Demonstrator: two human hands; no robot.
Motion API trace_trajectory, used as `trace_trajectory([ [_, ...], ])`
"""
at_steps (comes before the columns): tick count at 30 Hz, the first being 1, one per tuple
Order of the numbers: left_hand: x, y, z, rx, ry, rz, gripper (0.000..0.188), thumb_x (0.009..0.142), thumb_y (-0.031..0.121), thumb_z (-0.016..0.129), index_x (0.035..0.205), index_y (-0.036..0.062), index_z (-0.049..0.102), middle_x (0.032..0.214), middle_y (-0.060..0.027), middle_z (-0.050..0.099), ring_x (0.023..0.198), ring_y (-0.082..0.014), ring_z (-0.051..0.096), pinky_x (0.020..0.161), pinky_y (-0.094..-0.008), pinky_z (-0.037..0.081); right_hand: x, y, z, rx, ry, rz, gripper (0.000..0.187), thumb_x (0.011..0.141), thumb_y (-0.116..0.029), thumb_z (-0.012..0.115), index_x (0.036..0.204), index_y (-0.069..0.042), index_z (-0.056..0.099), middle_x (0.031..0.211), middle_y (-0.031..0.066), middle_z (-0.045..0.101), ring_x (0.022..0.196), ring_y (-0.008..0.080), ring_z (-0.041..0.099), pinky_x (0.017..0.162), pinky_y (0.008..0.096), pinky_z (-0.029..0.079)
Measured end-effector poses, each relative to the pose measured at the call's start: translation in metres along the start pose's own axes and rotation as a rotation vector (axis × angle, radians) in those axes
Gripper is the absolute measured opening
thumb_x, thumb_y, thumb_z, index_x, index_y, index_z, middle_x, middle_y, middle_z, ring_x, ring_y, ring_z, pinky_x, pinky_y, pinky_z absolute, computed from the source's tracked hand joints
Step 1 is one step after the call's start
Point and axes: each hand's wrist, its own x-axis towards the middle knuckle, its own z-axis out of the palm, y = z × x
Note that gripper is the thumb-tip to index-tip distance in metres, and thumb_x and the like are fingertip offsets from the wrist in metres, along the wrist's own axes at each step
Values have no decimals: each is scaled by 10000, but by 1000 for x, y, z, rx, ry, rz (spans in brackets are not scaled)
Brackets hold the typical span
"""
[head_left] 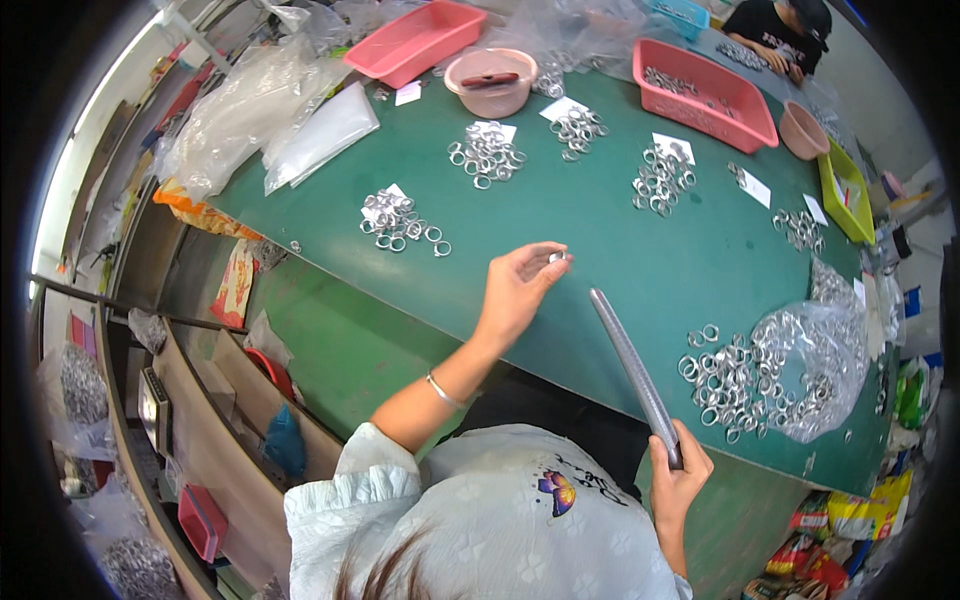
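Clear bags [322, 138]: lying flat at the counter's [440, 300] far left edge, probably kept there to leave my working side free.
Left ring pile [398, 232]: silvery rings bunched against a white slip [396, 189]; I judge the slip marks this pile out from its neighbours.
Pink tray [418, 42] and round bowl [491, 98]: both at the back, out of my arms' way; a dark red thing lies across the bowl.
Left hand [517, 288]: thumb and fingertips pinched narrow on a single ring [557, 257], held up off the counter, which seems to keep its opening unblocked.
Tapered rod [632, 365]: grey, its thin end pointing away from me towards the ring side, not touching the ring; that angle looks handy for bringing the two together.
Right hand [682, 476]: closed round the rod's thick end, leaving the taper bare.
Loose ring heap [728, 385]: near my right side, spilling beside an open clear bag [838, 345], likely for easy reach.
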Motion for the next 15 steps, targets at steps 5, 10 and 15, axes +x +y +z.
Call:
trace_trajectory([
  [5, 73, -32, -48, 985, 82, 330, 238, 726, 57, 672, 954, 7, 630, 911, -134, 609, 857, -267, 605, 762, -365, 481, 5, 9, 8, -9, -57, 80, 233, 733, -56, 688, 920, 60, 611, 691, 143, 586, 569, 165, 532, 560, 281, 432],
  [10, 113, -40, -74, 1313, 260, 430, 313, 700, 89, 685, 999, 34, 609, 1100, -146, 500, 1022, -301, 479, 835, -393, 409, 4, 22, 16, 2, -68, 107, 227, 738, -67, 683, 910, 64, 613, 670, 143, 580, 562, 161, 524, 558, 284, 428],
  [15, 85, -24, -57, 1177, 239, 412, 398, 690, 114, 710, 1058, 55, 571, 1086, -148, 473, 1015, -305, 451, 813, -398, 384, 1, 38, 22, 53, -6, 127, 225, 764, -78, 654, 905, 88, 597, 626, 115, 540, 546, 144, 471, 535, 288, 403],
])
